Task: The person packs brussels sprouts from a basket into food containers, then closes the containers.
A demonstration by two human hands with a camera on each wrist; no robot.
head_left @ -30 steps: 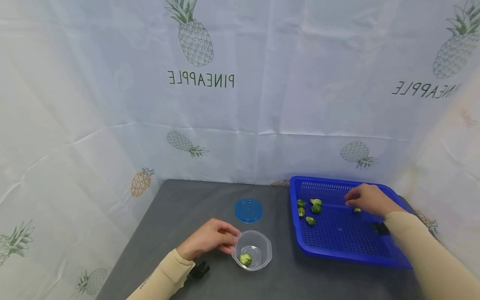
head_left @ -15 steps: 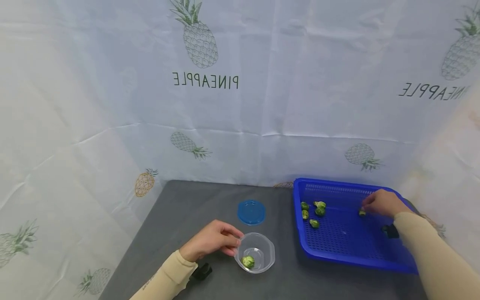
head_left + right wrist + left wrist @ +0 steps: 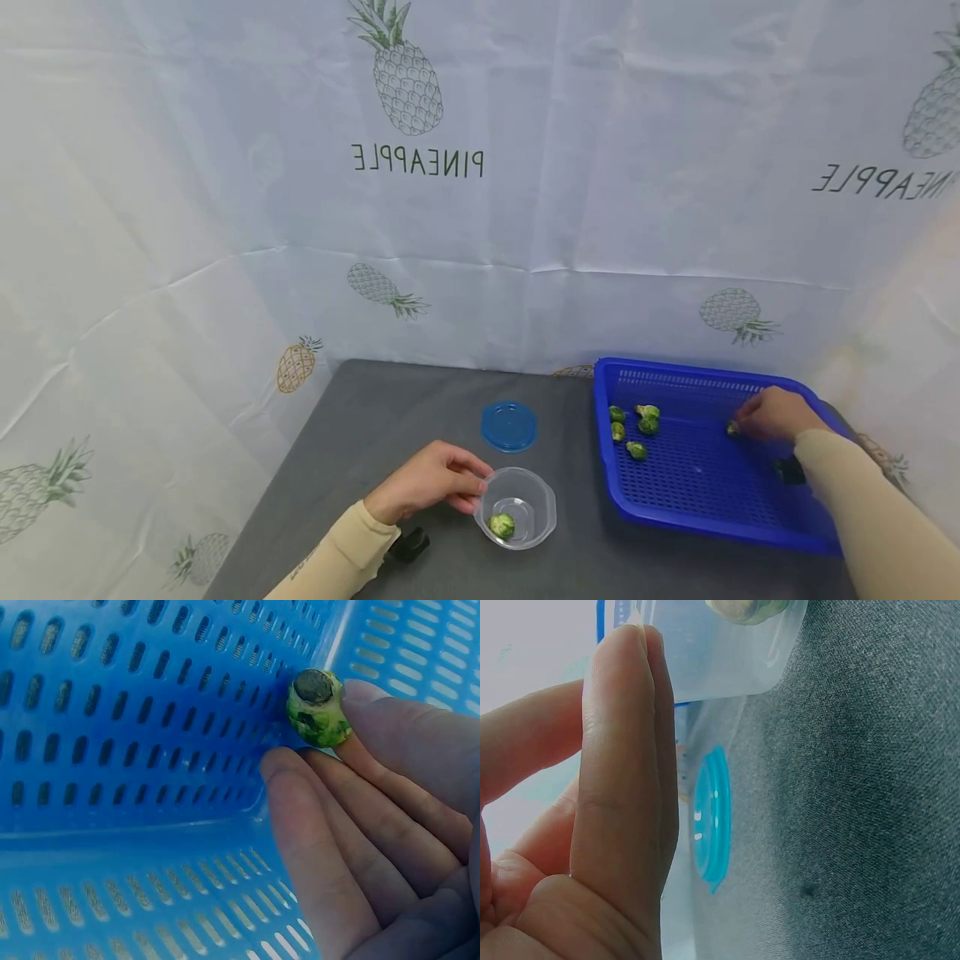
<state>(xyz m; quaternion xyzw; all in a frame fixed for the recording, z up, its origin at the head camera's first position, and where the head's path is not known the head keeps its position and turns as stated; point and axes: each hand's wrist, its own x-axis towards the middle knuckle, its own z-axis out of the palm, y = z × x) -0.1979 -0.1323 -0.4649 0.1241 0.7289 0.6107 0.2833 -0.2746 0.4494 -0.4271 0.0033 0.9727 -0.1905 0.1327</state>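
Observation:
My left hand (image 3: 435,482) pinches the rim of a small clear plastic container (image 3: 542,510) standing on the grey tabletop. One Brussels sprout (image 3: 502,525) lies at the bottom of it; in the left wrist view only part of that sprout (image 3: 751,609) shows through the wall. Over at the right, my right hand (image 3: 776,415) reaches into a blue perforated basket (image 3: 720,527). Its thumb and fingers pinch another Brussels sprout (image 3: 318,709), whose cut stem end faces the right wrist camera. Several more sprouts (image 3: 648,426) lie at the basket's left side.
Behind the clear container a round blue lid (image 3: 509,427) lies flat on the table. A white curtain (image 3: 480,317) with pineapple prints hangs along the table's back and sides. The basket's raised walls surround the right hand.
My right hand has moved down and slightly right in the basket and taken hold of a sprout there. The left hand keeps its grip on the container; the whole head view has shifted a little.

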